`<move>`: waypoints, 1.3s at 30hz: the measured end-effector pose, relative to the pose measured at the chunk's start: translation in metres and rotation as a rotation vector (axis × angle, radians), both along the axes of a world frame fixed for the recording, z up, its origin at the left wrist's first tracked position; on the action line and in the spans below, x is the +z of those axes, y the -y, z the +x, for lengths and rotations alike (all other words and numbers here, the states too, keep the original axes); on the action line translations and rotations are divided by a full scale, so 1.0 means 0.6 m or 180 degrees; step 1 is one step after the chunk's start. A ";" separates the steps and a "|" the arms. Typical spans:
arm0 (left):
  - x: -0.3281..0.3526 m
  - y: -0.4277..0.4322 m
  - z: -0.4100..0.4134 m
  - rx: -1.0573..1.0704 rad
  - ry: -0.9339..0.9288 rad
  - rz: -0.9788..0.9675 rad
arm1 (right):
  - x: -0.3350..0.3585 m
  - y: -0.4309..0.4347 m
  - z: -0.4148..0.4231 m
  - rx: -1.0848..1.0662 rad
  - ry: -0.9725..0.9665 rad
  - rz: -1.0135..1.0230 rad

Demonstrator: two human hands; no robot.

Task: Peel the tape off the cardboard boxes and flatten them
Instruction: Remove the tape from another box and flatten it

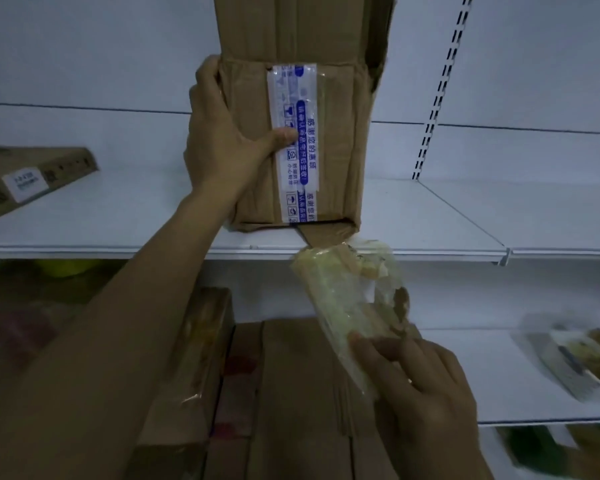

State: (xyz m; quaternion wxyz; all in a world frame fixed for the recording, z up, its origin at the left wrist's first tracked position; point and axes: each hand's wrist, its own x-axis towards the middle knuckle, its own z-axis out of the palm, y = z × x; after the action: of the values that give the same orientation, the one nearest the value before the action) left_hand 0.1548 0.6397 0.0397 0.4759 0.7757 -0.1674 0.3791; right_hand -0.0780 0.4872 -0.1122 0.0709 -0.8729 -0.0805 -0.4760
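Observation:
A brown cardboard box (333, 140) stands upright on the white shelf (430, 216), its top flaps raised. A strip of white tape with blue print (297, 174) runs down its front face. My left hand (222, 133) grips the box's left edge, with the thumb pressed on the printed tape. Below the shelf edge, my right hand (420, 386) pinches a wide strip of clear peeled tape (347, 296) with torn brown paper stuck to it. That strip stretches up to the box's bottom edge.
A flat cardboard piece with a white label (32, 178) lies on the shelf at left. Several flattened boxes (291, 393) are stacked on the lower level. Wrapped packages (579, 358) sit on the lower right shelf. A slotted upright (440, 84) rises at right.

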 end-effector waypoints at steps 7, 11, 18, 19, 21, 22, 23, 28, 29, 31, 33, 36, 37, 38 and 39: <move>0.061 -0.053 0.005 -0.0102 -0.0150 -0.0462 | 0.105 0.020 0.031 0.0327 0.0628 0.0359; 0.078 -0.070 -0.003 0.0331 0.0020 -0.0659 | 0.201 -0.009 0.074 0.0917 0.1388 0.0575; 0.021 -0.135 -0.016 0.1185 -0.0007 -0.0952 | 0.221 -0.082 0.146 0.1891 0.0966 0.1412; 0.008 -0.153 -0.022 0.1370 0.0048 -0.0739 | 0.211 -0.086 0.151 0.2026 0.0794 0.1712; -0.012 -0.182 -0.036 0.1640 0.0283 -0.0035 | 0.192 -0.091 0.161 0.2291 0.0389 0.2270; -0.017 -0.190 -0.044 0.1684 0.0408 0.0316 | 0.183 -0.093 0.167 0.2333 0.0245 0.2443; -0.017 -0.193 -0.052 0.1639 0.0537 0.0590 | 0.174 -0.095 0.171 0.2339 0.0128 0.2567; 0.011 -0.156 -0.089 0.0764 0.1247 0.1496 | 0.159 -0.105 0.175 0.2614 -0.0386 0.2957; 0.010 -0.146 -0.093 0.0666 0.1420 0.1913 | 0.157 -0.108 0.173 0.2661 -0.0459 0.3031; 0.005 -0.130 -0.095 0.0576 0.1618 0.2464 | 0.157 -0.110 0.167 0.2781 -0.0530 0.3235; 0.002 -0.126 -0.091 0.0590 0.1572 0.2455 | 0.159 -0.104 0.157 0.2890 -0.0431 0.3402; 0.012 -0.127 -0.080 0.0696 0.1364 0.2237 | 0.181 -0.076 0.144 0.3146 -0.0047 0.3716; 0.017 -0.126 -0.077 0.0723 0.1250 0.2164 | 0.191 -0.064 0.141 0.3203 0.0067 0.3774; 0.022 -0.125 -0.075 0.0748 0.1144 0.2097 | 0.199 -0.053 0.137 0.3209 0.0136 0.3760; 0.026 -0.125 -0.075 0.0767 0.1076 0.2040 | 0.206 -0.044 0.133 0.3166 0.0140 0.3662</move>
State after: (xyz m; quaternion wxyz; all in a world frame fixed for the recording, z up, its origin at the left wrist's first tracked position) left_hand 0.1100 0.7144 0.0552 0.1268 0.8259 -0.2612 0.4833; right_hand 0.0016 0.5136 0.0115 0.7194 -0.5495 -0.2050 -0.3722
